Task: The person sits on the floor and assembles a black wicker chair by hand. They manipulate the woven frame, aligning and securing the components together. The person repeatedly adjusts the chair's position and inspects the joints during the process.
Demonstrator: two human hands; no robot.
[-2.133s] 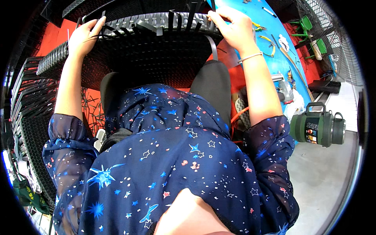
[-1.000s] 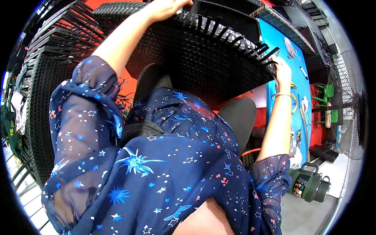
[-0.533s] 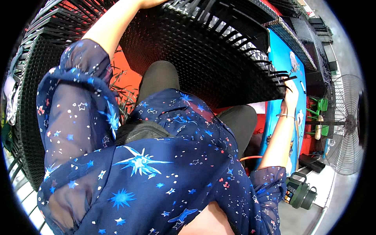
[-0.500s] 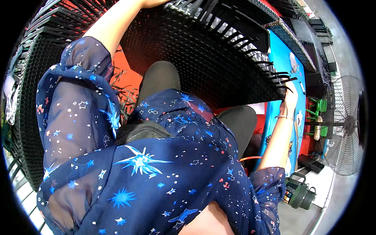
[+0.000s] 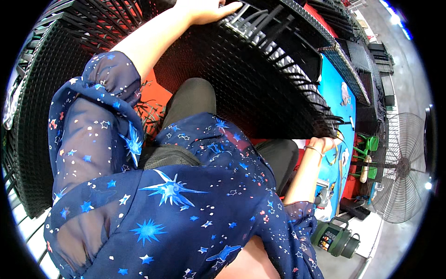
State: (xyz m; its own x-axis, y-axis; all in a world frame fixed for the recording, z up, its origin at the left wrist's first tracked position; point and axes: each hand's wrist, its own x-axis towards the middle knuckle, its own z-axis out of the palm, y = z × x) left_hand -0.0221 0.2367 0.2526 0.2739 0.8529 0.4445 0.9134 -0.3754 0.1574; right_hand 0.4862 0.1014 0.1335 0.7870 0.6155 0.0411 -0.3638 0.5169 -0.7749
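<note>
A large black woven wicker panel (image 5: 241,74) stands tilted before my lap, against my knees. Loose strand ends (image 5: 274,44) stick out along its far edge. My left hand (image 5: 206,13) is closed on that edge near the top of the view, one digit stretched along it; the other fingers are partly hidden. At the panel's right corner my right hand (image 5: 324,144) grips among the strand ends, its fingers partly covered by the wicker.
On the left stands another black woven piece (image 5: 46,107) with long loose strands. A blue tabletop (image 5: 332,79) with small items lies right. Beyond it are green-handled tools (image 5: 369,143), a large fan (image 5: 402,165) and a dark green jug (image 5: 335,238). Cut strands lie on red floor (image 5: 151,100).
The panel has swung, its right corner coming down and nearer to me. My right hand has moved left and toward me with it. My left hand has shifted right along the far edge.
</note>
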